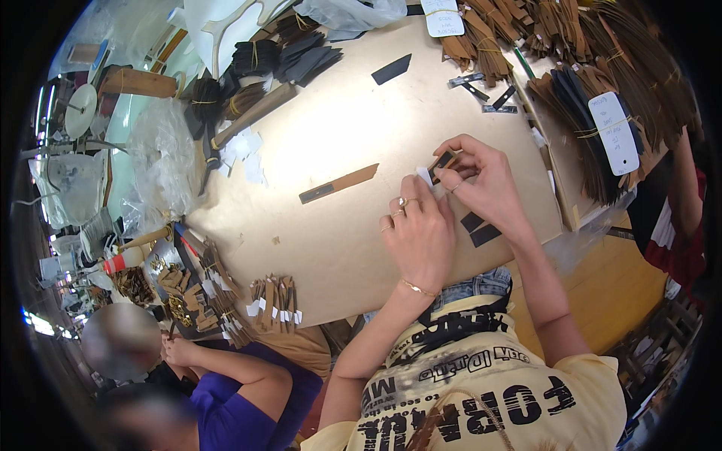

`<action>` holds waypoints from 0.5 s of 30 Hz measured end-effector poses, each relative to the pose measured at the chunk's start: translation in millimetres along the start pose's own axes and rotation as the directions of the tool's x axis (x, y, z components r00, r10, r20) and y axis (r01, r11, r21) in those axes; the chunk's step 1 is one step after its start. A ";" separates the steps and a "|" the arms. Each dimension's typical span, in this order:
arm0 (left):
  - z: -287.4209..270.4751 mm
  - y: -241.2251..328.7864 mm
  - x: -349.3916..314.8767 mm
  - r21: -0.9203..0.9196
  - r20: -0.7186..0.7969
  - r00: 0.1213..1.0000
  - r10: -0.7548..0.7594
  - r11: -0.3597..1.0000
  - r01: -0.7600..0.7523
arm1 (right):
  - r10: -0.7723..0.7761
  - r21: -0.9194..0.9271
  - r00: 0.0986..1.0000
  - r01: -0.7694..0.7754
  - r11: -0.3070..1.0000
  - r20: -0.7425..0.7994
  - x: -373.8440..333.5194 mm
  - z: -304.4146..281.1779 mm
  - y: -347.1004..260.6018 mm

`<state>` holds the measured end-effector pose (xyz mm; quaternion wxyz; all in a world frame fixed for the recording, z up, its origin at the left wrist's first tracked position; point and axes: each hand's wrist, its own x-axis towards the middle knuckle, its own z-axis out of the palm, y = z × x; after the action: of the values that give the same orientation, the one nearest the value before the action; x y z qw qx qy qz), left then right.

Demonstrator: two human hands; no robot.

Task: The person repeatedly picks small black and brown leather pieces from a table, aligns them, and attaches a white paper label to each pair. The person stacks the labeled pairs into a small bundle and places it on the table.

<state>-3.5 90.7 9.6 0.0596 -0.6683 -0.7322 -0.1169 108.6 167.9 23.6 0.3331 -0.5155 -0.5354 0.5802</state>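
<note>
A short brown leather strip (444, 161) with a dark end sat pinched between both hands near the right side of the pale wooden board (331, 135), with a bit of white paper or tape (426, 177) showing just under the fingers. The right hand (481, 177) was closed on the strip from above, fingertips curled over its upper end, and the left hand (421, 229) — rings on its fingers, a thin bracelet at the wrist — pressed in from below, so the two hands met around the piece. Just beside the right wrist lay two dark flat pieces (478, 229) side by side, and well apart to the left a longer tan strip (338, 184) with a dark tip rested alone on the board. By the look of it only a few pieces had been handled — the bulk seemed untouched, judging from the bundles of brown strips (602, 98) tied with bands and carrying white tags along the far and right edges, and smaller tied stacks (274, 301) at the near left edge. A heap of dark pieces (297, 56) lay at the far side. At the lower left another person in a purple top (248, 387) worked with their own hands close together.
</note>
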 end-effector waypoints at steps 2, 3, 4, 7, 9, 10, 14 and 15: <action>0.9 -2.9 -4.6 -0.073 0.002 1.000 -0.011 0.997 0.011 | 0.009 -0.010 1.000 -0.009 1.000 -0.001 0.0 -1.0 0.2; 2.2 -5.6 -5.6 -0.115 -0.003 1.000 -0.023 0.993 0.022 | 0.005 -0.002 1.000 -0.005 1.000 0.003 0.1 -1.2 0.3; 4.0 -8.9 -5.5 -0.143 -0.008 1.000 -0.004 0.990 0.002 | 0.014 -0.017 1.000 -0.014 1.000 -0.001 0.3 -1.2 0.5; 9.2 -22.5 -1.1 -0.191 -0.049 0.997 0.057 0.979 -0.065 | 0.016 -0.022 1.000 -0.016 1.000 -0.004 0.3 -0.8 0.8; 13.1 -30.2 5.3 -0.185 -0.101 0.990 0.095 0.976 -0.113 | 0.011 -0.007 1.000 -0.012 1.000 -0.002 -0.3 -1.0 0.8; 13.4 -32.0 6.8 -0.196 -0.090 0.992 0.090 0.975 -0.107 | 0.013 -0.013 1.000 -0.013 1.000 -0.004 -0.5 -1.2 0.9; 10.8 -33.5 10.6 -0.222 -0.070 0.996 0.053 0.973 -0.068 | 0.015 -0.019 1.000 -0.016 1.000 -0.004 -0.3 -1.2 1.5; 10.0 -33.1 11.2 -0.221 -0.074 0.996 0.045 0.973 -0.061 | 0.013 -0.015 1.000 -0.013 1.000 -0.004 -0.1 -1.3 1.9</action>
<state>-36.8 101.4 -0.3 0.0123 -0.6856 -0.6940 -0.2196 110.2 167.8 21.9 0.3266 -0.5224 -0.5357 0.5775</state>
